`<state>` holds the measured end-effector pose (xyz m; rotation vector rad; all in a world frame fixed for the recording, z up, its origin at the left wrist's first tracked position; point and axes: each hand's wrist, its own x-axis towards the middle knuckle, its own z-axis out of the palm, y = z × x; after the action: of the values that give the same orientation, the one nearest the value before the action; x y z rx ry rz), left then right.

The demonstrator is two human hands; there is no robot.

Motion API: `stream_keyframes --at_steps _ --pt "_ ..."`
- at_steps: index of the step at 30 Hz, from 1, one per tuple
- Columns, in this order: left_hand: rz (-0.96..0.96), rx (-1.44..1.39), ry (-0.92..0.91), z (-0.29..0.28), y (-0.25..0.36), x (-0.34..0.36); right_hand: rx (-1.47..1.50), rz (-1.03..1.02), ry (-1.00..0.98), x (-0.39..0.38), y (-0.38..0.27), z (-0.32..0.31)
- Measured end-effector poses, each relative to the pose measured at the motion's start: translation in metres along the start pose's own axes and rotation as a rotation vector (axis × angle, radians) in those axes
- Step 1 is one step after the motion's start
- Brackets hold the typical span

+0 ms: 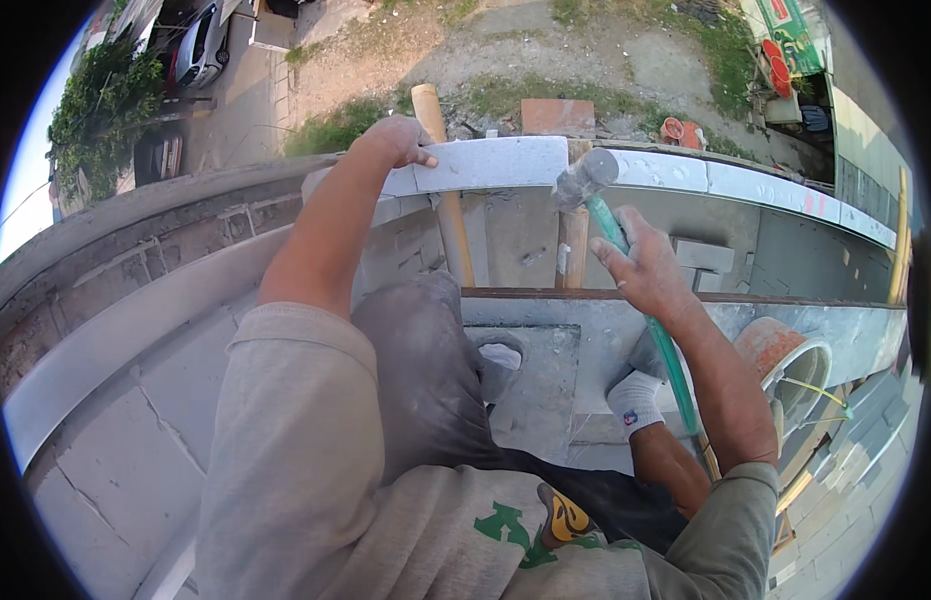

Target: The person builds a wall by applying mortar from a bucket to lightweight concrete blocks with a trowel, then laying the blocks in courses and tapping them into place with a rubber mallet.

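My right hand [645,262] is wrapped around the green handle of a mallet [669,368]. The grey mallet head, dusty and blunt, is raised over the far wall, just right of the nearest white block [500,163]. My left hand [397,142] grips that block near its left end, with the thumb on top and the other fingers mostly hidden over the far side. Close beside the left hand, a pale wooden pole [426,105] rises behind the block. More white blocks [660,170] continue the row along the wall top to the right.
A bucket [807,365] stands to the right on the platform [545,390] where I crouch. Below, a ledge with a brown edge [725,298] runs across. Beyond the wall, far below, lie dirt ground, grass, a parked car [200,50] and a reddish board [557,116].
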<state>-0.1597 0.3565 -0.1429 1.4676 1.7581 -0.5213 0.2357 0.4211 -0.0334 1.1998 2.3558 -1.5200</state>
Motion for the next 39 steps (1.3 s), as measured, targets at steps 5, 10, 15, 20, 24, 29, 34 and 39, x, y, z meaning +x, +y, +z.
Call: stream_keyframes --at_steps 5,10,15,20,24,29,34,39 --pt "0.021 -0.048 0.028 0.000 -0.001 -0.003 0.019 -0.115 0.110 0.045 -0.038 0.079" --pt "-0.001 -0.019 0.007 -0.005 0.004 -0.004 -0.142 -0.128 0.081 0.081 -0.035 0.117" --pt "-0.019 0.012 0.038 -0.002 0.001 -0.009 -0.160 -0.123 0.105 0.084 -0.039 0.124" --pt "-0.030 -0.014 0.072 0.001 0.009 -0.011 -0.207 -0.109 0.077 0.088 -0.033 0.122" --pt "-0.048 -0.079 0.086 0.004 0.014 -0.014 -0.243 -0.092 0.003 0.088 -0.028 0.123" --pt "-0.158 0.001 0.245 0.012 0.035 -0.017 -0.208 -0.121 0.039 0.094 -0.026 0.128" --pt "-0.327 -0.519 1.215 0.085 0.103 -0.040 -0.168 -0.118 0.002 0.097 -0.021 0.122" --pt "-0.688 -1.316 1.135 0.134 0.154 -0.049 -0.173 -0.171 0.020 0.108 -0.020 0.111"
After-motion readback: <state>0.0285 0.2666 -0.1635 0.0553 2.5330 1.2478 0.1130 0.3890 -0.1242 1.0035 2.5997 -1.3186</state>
